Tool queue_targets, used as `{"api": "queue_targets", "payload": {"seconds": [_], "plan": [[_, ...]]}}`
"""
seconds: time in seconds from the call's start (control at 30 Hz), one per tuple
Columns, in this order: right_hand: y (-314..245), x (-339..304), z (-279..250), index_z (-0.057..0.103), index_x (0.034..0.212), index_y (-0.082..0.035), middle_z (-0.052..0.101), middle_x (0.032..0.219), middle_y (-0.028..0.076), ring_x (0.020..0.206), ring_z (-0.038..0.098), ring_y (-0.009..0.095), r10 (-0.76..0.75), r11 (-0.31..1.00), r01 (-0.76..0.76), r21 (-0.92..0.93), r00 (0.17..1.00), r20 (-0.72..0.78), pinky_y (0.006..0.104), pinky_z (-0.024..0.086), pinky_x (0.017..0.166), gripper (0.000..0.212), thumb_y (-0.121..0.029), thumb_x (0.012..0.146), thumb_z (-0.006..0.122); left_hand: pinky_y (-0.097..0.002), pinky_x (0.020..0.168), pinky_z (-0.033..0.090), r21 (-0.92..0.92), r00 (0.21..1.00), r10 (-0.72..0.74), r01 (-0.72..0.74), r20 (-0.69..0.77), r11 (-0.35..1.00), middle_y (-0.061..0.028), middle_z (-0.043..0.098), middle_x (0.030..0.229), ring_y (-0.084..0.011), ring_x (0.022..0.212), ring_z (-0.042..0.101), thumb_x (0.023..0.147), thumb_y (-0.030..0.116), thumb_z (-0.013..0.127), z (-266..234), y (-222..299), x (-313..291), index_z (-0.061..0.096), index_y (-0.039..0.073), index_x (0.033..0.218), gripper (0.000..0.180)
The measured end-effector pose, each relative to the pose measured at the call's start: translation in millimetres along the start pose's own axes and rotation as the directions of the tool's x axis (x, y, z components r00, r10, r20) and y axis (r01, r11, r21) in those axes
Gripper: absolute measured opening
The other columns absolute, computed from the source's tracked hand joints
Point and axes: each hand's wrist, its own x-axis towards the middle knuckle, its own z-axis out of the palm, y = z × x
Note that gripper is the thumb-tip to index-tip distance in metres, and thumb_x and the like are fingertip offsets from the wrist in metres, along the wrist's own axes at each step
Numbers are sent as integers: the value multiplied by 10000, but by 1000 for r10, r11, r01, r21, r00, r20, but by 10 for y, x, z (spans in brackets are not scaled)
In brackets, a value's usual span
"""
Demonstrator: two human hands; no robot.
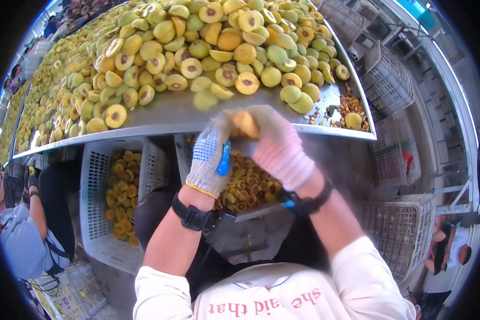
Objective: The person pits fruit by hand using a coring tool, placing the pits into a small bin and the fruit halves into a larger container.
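Both hands meet just over the near edge of a metal table [165, 118], around one orange-yellow apricot [245, 124]. My left hand [210, 152], in a grey knitted glove with blue dots and a blue patch by the thumb, closes on it from the left. From the right my right hand [278, 146], in a pink-striped glove, grips the same fruit. Motion smears the fingertips of both. Beyond them a wide heap of halved and whole yellow-green apricots [192, 68] covers the table; many halves show brown pits or hollows.
Below the hands stands a crate of apricot halves [248, 186]; left of it is a white slatted crate [98, 197] with more. Brown pits [352, 104] lie in the table's right corner. Stacked crates [400, 229] line the right side. A seated person [29, 229] works at left.
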Motion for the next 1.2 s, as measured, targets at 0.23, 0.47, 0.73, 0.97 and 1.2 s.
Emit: {"api": "queue_targets", "payload": {"seconds": [0.23,0.47,0.73,0.97,1.2], "plan": [[494,508,-381,578,1107,-20,688,956,217,966,649,397,434,860,-489,-145,851,-296,430,515,812,483,-364,817,752,-325,873,524,-242,988,-34,69,148,968,-128,640,1143,-222,1014,625,1012,353,513,254,117,291,563,51,1281,407],[153,-331,-403,553,1055,-32,672,820,212,794,658,407,56,973,-40,-228,996,66,456,523,677,432,-370,846,722,-357,856,532,-394,996,-81,84,25,915,-148,648,1113,-228,944,649,1024,489,433,338,29,290,559,17,1263,543],[115,-394,-252,535,1051,-16,678,817,206,816,668,399,247,934,-182,-308,950,190,469,525,689,388,-285,836,715,-322,875,504,108,971,232,-236,48,966,-131,658,1063,-191,960,625,1045,416,430,408,52,135,587,-15,1233,496],[40,-289,-45,552,1074,-9,683,914,229,907,663,411,409,903,-334,-270,861,301,449,530,760,357,-244,849,700,-299,831,510,276,904,424,-394,-57,877,-116,667,1045,-170,912,630,1049,338,454,332,4,144,613,-25,1187,420],[496,-306,591,588,1117,-14,680,997,214,982,661,389,403,871,-486,73,792,460,425,534,813,411,-276,835,731,-309,829,506,554,849,525,-466,60,690,-124,686,1016,-179,900,635,1041,264,476,262,107,105,645,-29,1123,348]]}}
